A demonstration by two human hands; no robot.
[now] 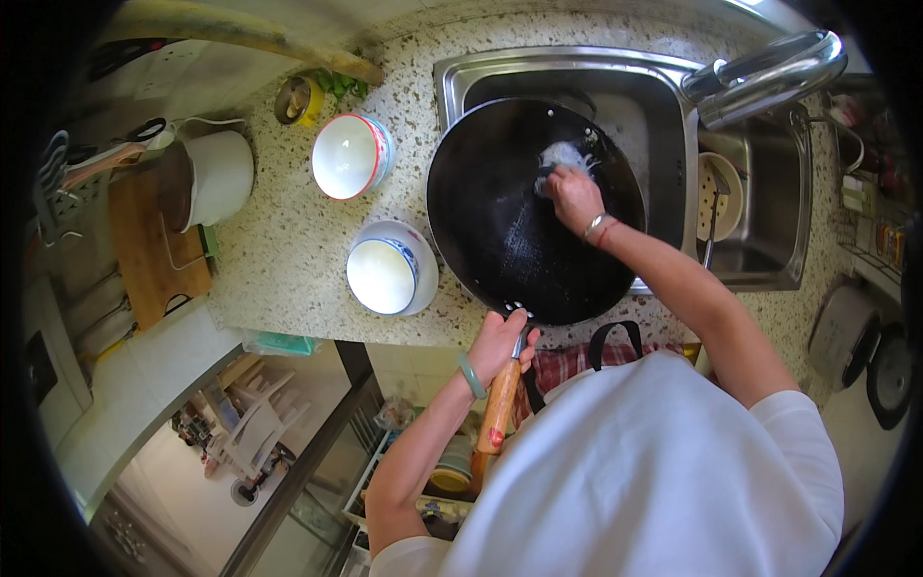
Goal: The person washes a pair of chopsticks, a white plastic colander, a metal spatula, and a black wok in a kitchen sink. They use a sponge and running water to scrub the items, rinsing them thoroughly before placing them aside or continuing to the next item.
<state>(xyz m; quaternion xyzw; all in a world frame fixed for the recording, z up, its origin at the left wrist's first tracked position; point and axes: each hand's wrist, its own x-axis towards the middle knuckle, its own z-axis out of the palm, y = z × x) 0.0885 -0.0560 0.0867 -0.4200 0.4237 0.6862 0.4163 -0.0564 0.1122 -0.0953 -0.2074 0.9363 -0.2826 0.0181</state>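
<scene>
A large black wok rests partly over the left basin of the steel sink and partly over the speckled counter. Its wooden handle points back toward me. Where the handle meets the pan, my left hand, with a green bangle at the wrist, is wrapped round it. Inside the wok, near its far right wall, my right hand presses a pale, stringy scrubbing cloth against the surface. Wet streaks and specks show on the black metal below that hand.
Left of the wok stand a red-rimmed bowl and stacked blue-rimmed bowls. A chrome faucet arches over the sink, whose right basin holds a cream strainer. Further left are a white pot and a wooden board.
</scene>
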